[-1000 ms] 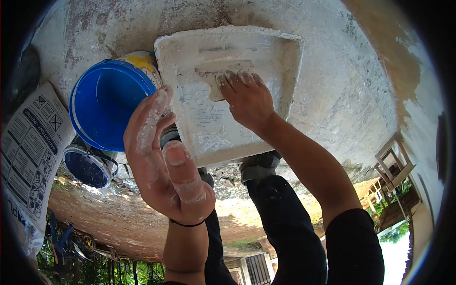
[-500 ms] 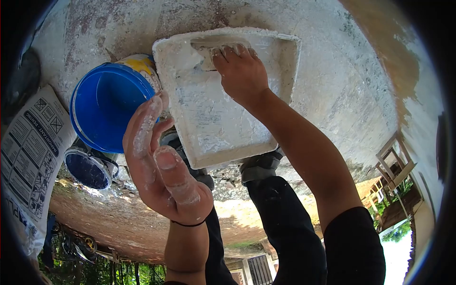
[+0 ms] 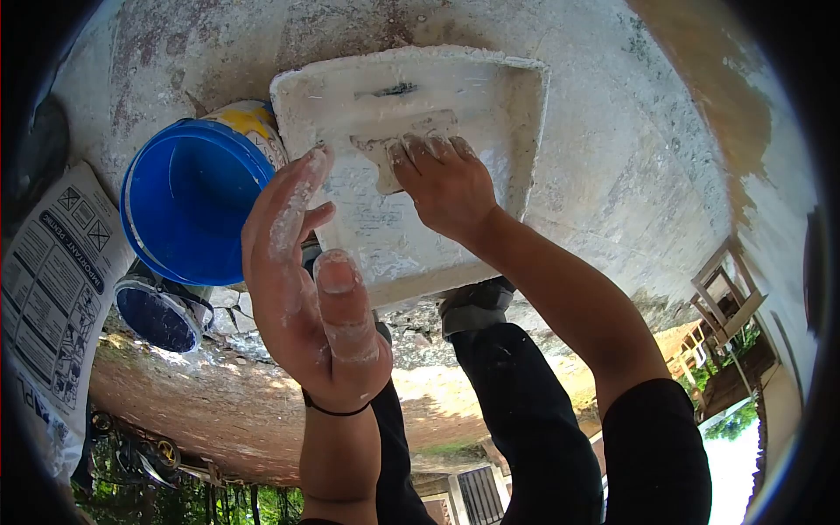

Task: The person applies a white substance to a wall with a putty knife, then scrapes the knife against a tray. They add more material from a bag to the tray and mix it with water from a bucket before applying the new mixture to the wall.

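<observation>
A shallow tray (image 3: 525, 188) coated in whitish plaster lies on the ground before my feet. My right hand (image 3: 444, 179) is inside it, fingers wrapped over a flat, plaster-covered scraper (image 3: 378, 156) that rests on the tray's bottom. A dark streak shows in the plaster above the scraper. My left hand (image 3: 306, 262), smeared with white, is raised over the tray's left edge. Its fingers are apart and curved, with nothing held in them. Part of the tray's left side is hidden behind it.
A big blue bucket (image 3: 199, 201) stands just left of the tray, with a smaller dark bucket (image 3: 159, 313) below it. A printed sack (image 3: 57, 289) lies at the far left. My shoe (image 3: 475, 306) is at the tray's near edge.
My right hand has drawn the scraper from the tray's far end toward me, uncovering the dark streak. My left hand has shifted slightly, still open.
</observation>
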`<state>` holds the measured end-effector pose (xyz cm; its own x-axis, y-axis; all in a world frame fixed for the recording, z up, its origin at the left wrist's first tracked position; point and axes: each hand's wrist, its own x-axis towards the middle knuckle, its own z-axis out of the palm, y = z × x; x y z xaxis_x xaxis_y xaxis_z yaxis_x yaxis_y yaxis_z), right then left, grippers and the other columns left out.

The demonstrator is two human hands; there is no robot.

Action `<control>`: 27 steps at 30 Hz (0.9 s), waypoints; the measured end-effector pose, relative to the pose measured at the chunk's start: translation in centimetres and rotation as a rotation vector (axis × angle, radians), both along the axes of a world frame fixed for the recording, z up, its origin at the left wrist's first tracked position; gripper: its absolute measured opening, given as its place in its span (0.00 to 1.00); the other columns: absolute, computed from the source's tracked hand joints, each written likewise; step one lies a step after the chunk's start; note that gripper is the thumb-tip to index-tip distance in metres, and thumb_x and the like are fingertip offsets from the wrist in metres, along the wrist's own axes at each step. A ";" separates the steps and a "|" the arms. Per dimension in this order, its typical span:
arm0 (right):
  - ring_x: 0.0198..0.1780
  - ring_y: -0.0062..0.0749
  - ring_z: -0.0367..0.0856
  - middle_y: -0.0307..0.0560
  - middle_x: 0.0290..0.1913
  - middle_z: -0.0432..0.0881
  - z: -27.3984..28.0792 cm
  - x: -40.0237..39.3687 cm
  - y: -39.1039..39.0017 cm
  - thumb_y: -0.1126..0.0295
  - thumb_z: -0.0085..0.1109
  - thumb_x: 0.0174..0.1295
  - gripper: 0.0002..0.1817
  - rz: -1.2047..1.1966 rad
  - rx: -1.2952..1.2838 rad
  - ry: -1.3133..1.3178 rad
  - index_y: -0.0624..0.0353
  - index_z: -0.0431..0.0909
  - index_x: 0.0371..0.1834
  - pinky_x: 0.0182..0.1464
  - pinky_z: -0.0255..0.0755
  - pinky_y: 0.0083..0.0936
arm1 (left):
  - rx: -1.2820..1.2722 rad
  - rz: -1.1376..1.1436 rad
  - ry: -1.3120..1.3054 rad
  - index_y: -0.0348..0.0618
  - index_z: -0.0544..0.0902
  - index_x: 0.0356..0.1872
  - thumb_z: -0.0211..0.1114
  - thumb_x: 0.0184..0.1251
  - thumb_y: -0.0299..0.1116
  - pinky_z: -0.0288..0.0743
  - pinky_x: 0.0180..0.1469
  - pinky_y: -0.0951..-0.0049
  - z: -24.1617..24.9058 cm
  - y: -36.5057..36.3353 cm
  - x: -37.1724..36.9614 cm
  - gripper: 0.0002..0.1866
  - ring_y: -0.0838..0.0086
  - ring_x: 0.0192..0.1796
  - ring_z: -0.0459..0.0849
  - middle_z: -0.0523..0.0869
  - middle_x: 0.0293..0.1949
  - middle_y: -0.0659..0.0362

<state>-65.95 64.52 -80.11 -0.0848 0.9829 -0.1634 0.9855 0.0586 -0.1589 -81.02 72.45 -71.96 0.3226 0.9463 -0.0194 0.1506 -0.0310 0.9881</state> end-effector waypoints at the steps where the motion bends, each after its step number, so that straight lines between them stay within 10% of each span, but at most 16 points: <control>1: 0.46 0.41 0.77 0.50 0.44 0.78 0.0 -0.2 -0.4 0.70 0.53 0.49 0.15 0.014 -0.013 0.007 0.60 0.76 0.42 0.47 0.72 0.37 | 0.035 -0.016 0.039 0.28 0.67 0.56 0.42 0.68 0.40 0.71 0.51 0.65 0.0 0.1 0.0 0.25 0.59 0.55 0.75 0.74 0.53 0.42; 27: 0.46 0.37 0.76 0.48 0.37 0.81 -3.0 2.2 3.3 0.70 0.52 0.49 0.13 -0.063 0.044 -0.109 0.63 0.79 0.38 0.49 0.73 0.35 | 0.000 -0.014 0.026 0.28 0.67 0.56 0.41 0.69 0.40 0.72 0.51 0.66 0.1 -0.4 0.7 0.24 0.59 0.54 0.76 0.75 0.52 0.43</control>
